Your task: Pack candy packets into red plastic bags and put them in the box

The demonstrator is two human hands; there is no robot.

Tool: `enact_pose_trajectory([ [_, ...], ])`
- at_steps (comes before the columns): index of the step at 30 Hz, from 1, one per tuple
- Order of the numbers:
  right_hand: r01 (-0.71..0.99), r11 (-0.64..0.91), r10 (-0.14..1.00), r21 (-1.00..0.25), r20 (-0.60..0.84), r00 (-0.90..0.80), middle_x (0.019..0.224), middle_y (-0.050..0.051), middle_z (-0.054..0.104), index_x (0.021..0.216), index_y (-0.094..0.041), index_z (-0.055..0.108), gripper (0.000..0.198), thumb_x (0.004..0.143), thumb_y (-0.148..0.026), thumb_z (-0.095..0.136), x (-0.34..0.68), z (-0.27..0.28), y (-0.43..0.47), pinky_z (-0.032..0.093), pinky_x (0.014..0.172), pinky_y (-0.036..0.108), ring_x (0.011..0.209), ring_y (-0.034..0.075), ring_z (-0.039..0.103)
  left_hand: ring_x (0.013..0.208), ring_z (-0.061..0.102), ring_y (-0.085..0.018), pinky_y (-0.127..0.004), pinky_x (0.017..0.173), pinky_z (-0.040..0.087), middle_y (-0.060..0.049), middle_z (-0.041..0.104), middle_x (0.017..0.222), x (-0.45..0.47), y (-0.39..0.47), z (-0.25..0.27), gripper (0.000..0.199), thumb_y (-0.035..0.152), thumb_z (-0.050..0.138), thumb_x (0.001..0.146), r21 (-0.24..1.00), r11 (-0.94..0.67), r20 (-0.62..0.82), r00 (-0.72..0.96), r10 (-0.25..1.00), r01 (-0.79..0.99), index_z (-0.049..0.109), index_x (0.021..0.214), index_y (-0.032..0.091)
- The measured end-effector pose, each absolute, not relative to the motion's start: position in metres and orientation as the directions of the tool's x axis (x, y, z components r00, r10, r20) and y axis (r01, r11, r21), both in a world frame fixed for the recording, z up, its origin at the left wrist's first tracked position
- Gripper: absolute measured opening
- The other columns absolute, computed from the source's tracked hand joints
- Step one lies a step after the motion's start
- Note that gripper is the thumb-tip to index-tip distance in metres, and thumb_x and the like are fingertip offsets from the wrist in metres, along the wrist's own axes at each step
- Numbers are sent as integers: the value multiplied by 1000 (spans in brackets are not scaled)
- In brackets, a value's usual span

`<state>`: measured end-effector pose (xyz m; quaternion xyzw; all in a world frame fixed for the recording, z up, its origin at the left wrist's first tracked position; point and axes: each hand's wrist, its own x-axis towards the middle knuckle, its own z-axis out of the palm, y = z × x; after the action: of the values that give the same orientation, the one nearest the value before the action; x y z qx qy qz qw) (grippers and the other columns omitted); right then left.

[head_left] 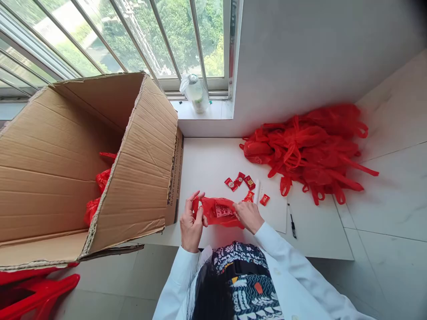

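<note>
A red plastic bag point(210, 205) lies on the white table in front of me, with a pinkish-red patterned packet point(223, 210) showing inside it. At the bag's left end, the fingers of my left hand point(192, 220) are closed on its edge. My right hand point(249, 215) grips the right end of the same bag, its fingertips partly hidden. Just beyond the bag are several small red wrapped candies point(239, 178); one more candy point(264, 200) sits right of my right hand.
To the left stands a large open cardboard box point(143, 169) with red bags point(102, 180) inside. A heap of red plastic bags point(300, 142) occupies the table's back right. A notebook point(275, 211) and a pen point(293, 226) lie right. On the windowsill stands a bottle point(196, 94). A red stool point(43, 291) is lower left.
</note>
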<state>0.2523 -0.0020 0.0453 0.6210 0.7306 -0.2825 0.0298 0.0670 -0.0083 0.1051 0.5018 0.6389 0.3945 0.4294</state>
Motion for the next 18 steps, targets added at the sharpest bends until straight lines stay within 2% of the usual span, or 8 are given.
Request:
enact_pose_trajectory([
  [3,982,35,928,-185,-359,-101,117,20,53,127,-17,48,76,58,-24,78,253,34,-7,35,87,45,97,31,54,41,48,-2,-20,52,50,-8,54,128,61,-14,109,49,17,40,85,886,152,-148,-45,988,438,37,133,27],
  [4,985,41,937,-167,-335,-96,123,21,49,132,-17,42,92,50,-27,83,257,31,-10,31,92,48,104,35,49,43,50,-3,-21,54,51,-8,55,127,57,-16,110,52,15,39,85,870,139,-150,-14,989,473,34,136,26],
  [6,982,71,946,-173,-301,-122,129,21,44,136,-18,37,106,42,-31,86,266,25,-19,22,99,53,115,39,39,51,58,-5,-22,62,54,-8,53,129,49,-19,112,56,13,37,85,843,86,-135,54,989,531,30,139,27],
  [8,975,100,943,-200,-294,-157,133,19,42,136,-18,38,104,44,-33,85,273,22,-29,16,102,55,122,40,31,79,66,-12,-26,80,54,-7,44,139,42,-19,113,59,10,35,84,807,-17,-70,124,990,591,28,140,28],
  [11,981,82,922,-178,-361,-143,134,22,41,128,-12,48,91,45,-23,84,273,27,-39,12,105,56,125,42,27,127,42,-19,-33,107,36,-3,34,146,36,-17,110,65,3,33,81,741,-177,23,239,971,648,26,141,26],
  [13,988,83,912,-131,-390,-129,128,24,46,120,-9,56,70,54,-14,78,265,38,-39,13,105,55,124,42,30,134,31,-19,-33,109,32,-4,28,148,37,-14,105,71,-1,33,77,722,-232,16,319,948,652,22,142,24],
  [16,987,129,910,-96,-384,-156,111,21,58,107,-12,63,32,76,-7,55,242,53,-27,29,97,50,111,36,46,130,38,-23,-34,97,45,-7,17,151,43,-11,94,78,-2,35,73,683,-274,-86,447,890,677,18,143,25],
  [18,973,169,888,-156,-404,-219,98,18,62,99,-14,65,30,84,-6,40,222,53,-15,40,84,43,96,30,56,126,43,-25,-35,91,49,-8,13,152,44,-10,89,79,-2,36,72,656,-289,-148,493,857,698,18,143,27],
])
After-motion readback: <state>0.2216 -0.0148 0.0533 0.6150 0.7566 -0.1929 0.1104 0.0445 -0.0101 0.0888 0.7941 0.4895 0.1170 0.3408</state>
